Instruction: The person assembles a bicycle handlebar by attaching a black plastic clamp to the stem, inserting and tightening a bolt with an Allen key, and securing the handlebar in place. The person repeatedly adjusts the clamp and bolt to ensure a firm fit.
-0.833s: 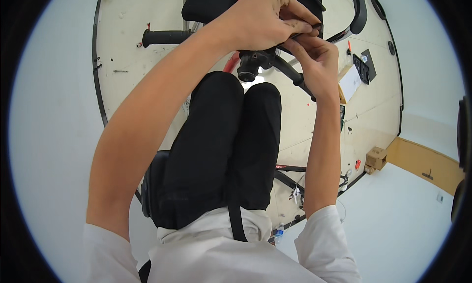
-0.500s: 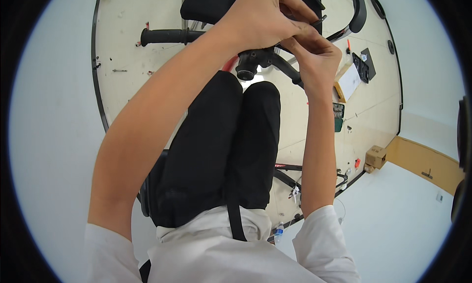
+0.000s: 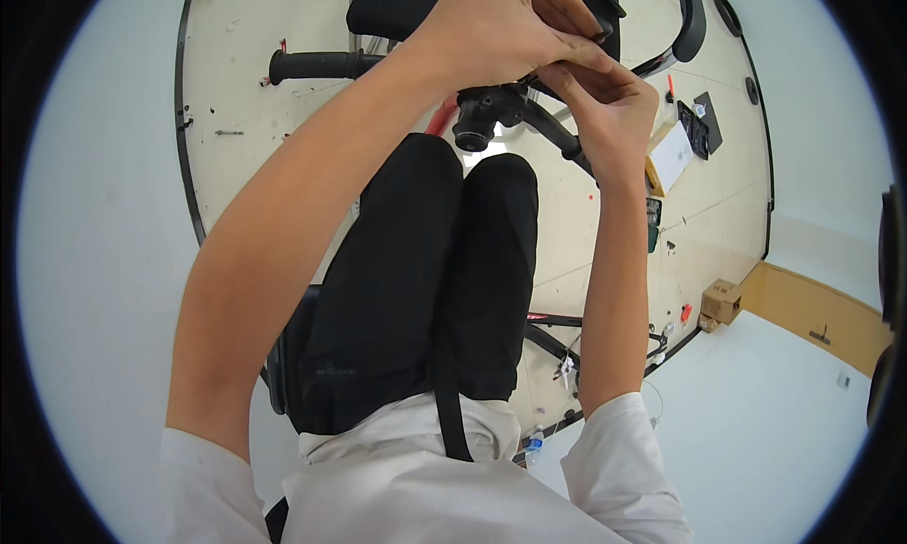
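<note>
Above a black bicycle handlebar stem [image 3: 477,123], my two hands meet with their fingertips almost touching. My left hand [image 3: 501,34] is closed in a pinch, thumb toward the right hand. My right hand [image 3: 616,109] also pinches, fingers curled in against the left thumb. Whatever sits between the fingers is small, dark and mostly hidden. Left of the hands, the handlebar ends in a black rubber grip [image 3: 316,66]. The bar's right side [image 3: 550,128] passes under my right wrist. Part of a red frame tube [image 3: 441,117] shows beside the stem, just beyond my knees.
A black chair seat [image 3: 392,10] and a curved armrest [image 3: 693,24] stand at the far side. On the floor to the right lie a white sheet [image 3: 671,158], an open black tool case [image 3: 694,128] and a cardboard box [image 3: 723,300]. A black-and-red frame [image 3: 557,322] lies near my right leg.
Both hands stay together over the stem, with the fingers shifting slightly. The dark tip that stuck out past the left fingers now shows less. The handlebar has moved only a little.
</note>
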`<state>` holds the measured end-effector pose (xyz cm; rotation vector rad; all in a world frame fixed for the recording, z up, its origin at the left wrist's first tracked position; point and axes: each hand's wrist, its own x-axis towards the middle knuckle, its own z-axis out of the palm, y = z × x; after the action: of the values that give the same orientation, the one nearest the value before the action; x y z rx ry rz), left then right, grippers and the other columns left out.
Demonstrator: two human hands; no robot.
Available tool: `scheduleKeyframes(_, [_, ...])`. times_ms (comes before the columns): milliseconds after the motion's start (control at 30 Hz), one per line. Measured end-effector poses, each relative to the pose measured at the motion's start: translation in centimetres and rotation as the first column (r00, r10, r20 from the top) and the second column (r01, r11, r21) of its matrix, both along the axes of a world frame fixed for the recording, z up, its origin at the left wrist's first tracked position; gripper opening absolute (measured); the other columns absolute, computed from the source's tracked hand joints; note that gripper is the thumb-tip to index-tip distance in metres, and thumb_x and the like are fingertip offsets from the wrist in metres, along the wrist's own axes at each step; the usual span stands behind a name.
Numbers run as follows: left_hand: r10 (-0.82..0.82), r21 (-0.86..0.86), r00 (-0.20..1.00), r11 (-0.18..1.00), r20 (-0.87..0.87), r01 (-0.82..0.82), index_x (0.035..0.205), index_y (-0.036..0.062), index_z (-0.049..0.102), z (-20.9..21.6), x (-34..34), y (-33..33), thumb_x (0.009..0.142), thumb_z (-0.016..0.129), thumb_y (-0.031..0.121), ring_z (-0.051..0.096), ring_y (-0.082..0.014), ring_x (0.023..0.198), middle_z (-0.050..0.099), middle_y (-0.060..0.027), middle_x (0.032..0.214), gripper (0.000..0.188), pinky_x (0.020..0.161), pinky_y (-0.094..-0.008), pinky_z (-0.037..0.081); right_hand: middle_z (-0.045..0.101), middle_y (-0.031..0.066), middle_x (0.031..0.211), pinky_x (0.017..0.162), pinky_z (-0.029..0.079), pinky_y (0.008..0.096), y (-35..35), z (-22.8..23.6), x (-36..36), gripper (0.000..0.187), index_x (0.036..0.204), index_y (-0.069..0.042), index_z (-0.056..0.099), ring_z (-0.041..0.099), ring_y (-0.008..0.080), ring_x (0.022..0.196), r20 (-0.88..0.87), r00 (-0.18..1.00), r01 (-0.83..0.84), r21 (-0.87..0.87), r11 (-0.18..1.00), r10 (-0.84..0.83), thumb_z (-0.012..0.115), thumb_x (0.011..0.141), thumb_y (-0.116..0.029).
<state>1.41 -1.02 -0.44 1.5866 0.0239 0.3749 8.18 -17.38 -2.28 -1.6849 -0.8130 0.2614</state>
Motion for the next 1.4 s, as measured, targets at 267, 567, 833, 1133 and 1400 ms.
scheduleKeyframes(267, [-0.004,0.023,0.999,1.0,-0.033,0.004,0.102,-0.0079,0.072,0.3,-0.2,0.0,0.084,0.081,0.01,0.066,-0.0106,0.08,0.073,-0.0098,0.087,0.027,0.072,-0.0262,0.053,0.076,0.0089,0.086,0.078,0.057,0.0241,0.1,0.2,-0.3,0.017,0.1,0.004,0.076,0.072,0.0119,0.081,0.082,0.997,0.001,-0.004,1.0,0.0,0.077,0.085,-0.002])
scheduleKeyframes(567, [-0.127,0.007,0.992,0.992,-0.004,0.127,0.106,-0.0097,0.072,0.7,-0.5,1.0,0.09,0.072,0.006,0.068,-0.0119,0.084,0.075,-0.0139,0.096,0.022,0.076,-0.0258,0.054,0.076,0.0127,0.094,0.084,0.058,0.0281,-0.1,0.7,0.3,0.019,0.106,0.009,0.072,0.073,0.0162,0.088,0.045,0.994,-0.095,-0.047,0.994,0.097,0.068,0.09,0.001])
scheduleKeyframes(833, [-0.145,-0.105,0.989,0.985,-0.043,0.14,0.109,-0.01,0.071,2.8,-1.2,1.1,0.091,0.074,0.007,0.069,-0.0125,0.082,0.075,-0.0131,0.093,0.025,0.075,-0.0252,0.055,0.076,0.0136,0.094,0.086,0.058,0.0287,-0.1,1.8,-0.5,0.019,0.106,0.011,0.07,0.074,0.017,0.09,0.006,0.987,-0.161,0.009,0.987,0.161,0.068,0.089,0.002])
scheduleKeyframes(1133, [0.071,0.092,0.997,0.993,0.037,-0.074,0.108,0.0,0.076,0.0,-4.6,0.9,0.089,0.075,0.009,0.073,-0.0146,0.084,0.076,-0.0094,0.094,0.021,0.076,-0.0274,0.06,0.077,0.0119,0.093,0.085,0.057,0.0273,1.0,0.8,-3.3,0.019,0.106,0.008,0.071,0.074,0.0155,0.089,0.0,0.988,-0.152,0.011,0.988,0.152,0.068,0.088,0.002])
scheduleKeyframes(1400, [0.098,0.232,0.994,0.967,0.044,-0.105,0.1,-0.0008,0.077,0.0,-5.1,1.3,0.083,0.081,0.008,0.073,-0.015,0.083,0.076,-0.0092,0.091,0.019,0.075,-0.027,0.06,0.077,0.0103,0.088,0.079,0.057,0.0251,1.1,0.7,-3.8,0.015,0.1,0.006,0.073,0.074,0.0144,0.085,0.045,0.995,-0.092,0.003,0.996,0.092,0.072,0.086,0.0])
